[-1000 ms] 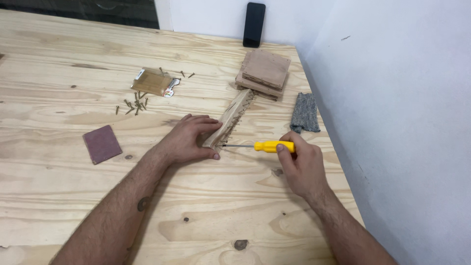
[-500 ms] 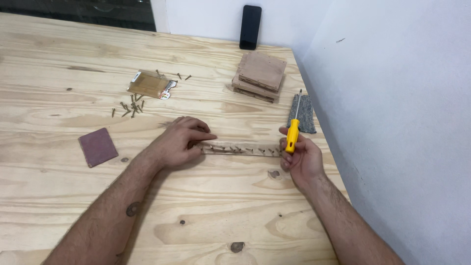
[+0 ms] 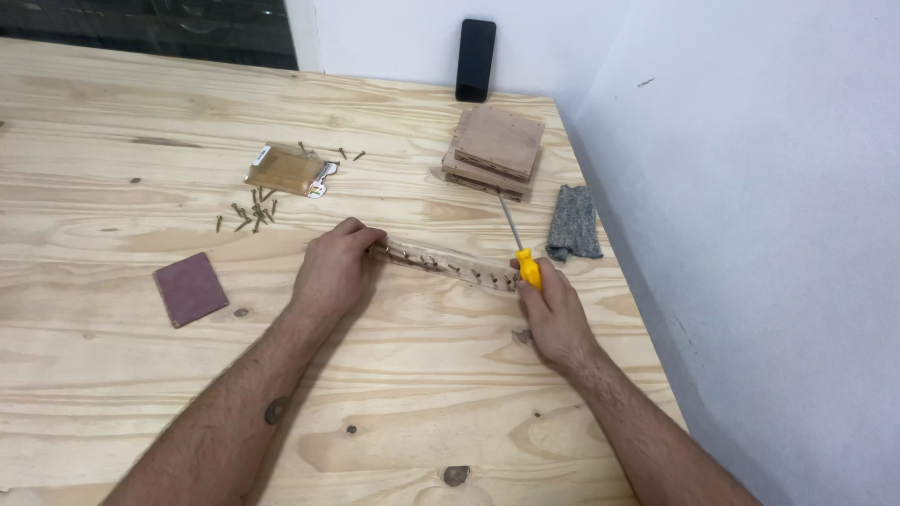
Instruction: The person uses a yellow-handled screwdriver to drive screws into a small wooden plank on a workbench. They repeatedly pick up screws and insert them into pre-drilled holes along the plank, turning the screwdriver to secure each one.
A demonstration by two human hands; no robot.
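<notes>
A narrow wooden strip point(image 3: 441, 263) studded with small screws lies flat on a pale wooden table point(image 3: 141, 187), its long axis running left to right and sloping slightly toward the viewer at the right end. A second ago it stood tilted up toward the far wall; now both ends are pinned down. The left hand point(image 3: 330, 272) is closed over its left end. The right hand point(image 3: 555, 314) presses on the right end while clenched around a yellow-handled screwdriver point(image 3: 521, 249), whose shaft, horizontal a moment earlier, points away toward a stack of wooden squares point(image 3: 495, 150). Loose screws point(image 3: 251, 216) lie behind the left hand.
</notes>
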